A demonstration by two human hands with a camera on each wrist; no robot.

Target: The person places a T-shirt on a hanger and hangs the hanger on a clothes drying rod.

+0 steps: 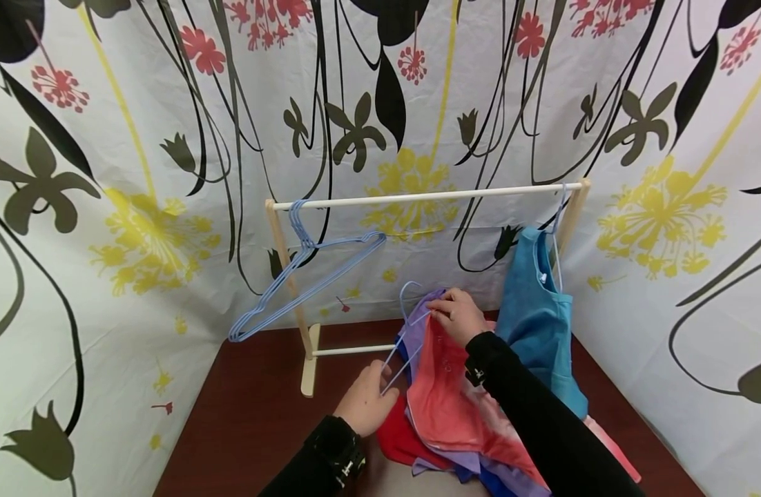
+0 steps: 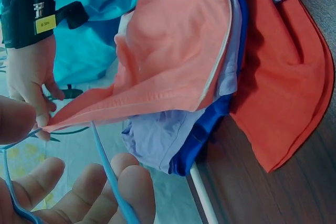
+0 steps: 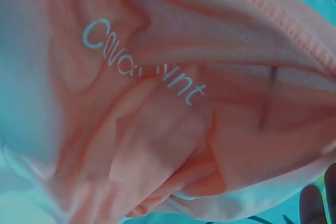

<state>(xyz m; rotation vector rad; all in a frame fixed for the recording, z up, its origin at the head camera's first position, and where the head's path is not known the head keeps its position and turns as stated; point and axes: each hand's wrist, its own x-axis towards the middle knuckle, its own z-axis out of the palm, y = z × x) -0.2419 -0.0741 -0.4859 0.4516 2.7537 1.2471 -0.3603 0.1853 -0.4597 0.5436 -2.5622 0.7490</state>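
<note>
- Coral shirt (image 1: 445, 393) tops a heap of clothes at the middle of the brown table (image 1: 244, 421), just in front of the wooden rack (image 1: 427, 197); I see its neck edge lifted toward the rack.
- My right hand (image 1: 458, 316) pinches that raised edge, fingers curled tight on the cloth, as the left wrist view also shows.
- My left hand (image 1: 368, 400) grips a blue hanger (image 1: 405, 338), fingers closed round its thin wire arm; the hook points up beside the shirt's edge, and the arm runs under the fabric.
- Beneath the coral shirt I make out a lilac layer (image 2: 157, 140), a dark blue one (image 2: 202, 135) and a red garment (image 2: 283, 77), all lying on the table.
- From the right wrist view I read only pale lettering on coral cloth filling the frame.
- Spare blue hangers (image 1: 306, 276) dangle at the rack's left end, tilted down to the left.
- One teal top (image 1: 538, 324) hangs at the rack's right end, touching the heap.
- Floral sheeting (image 1: 107, 207) backs the scene on all sides.
</note>
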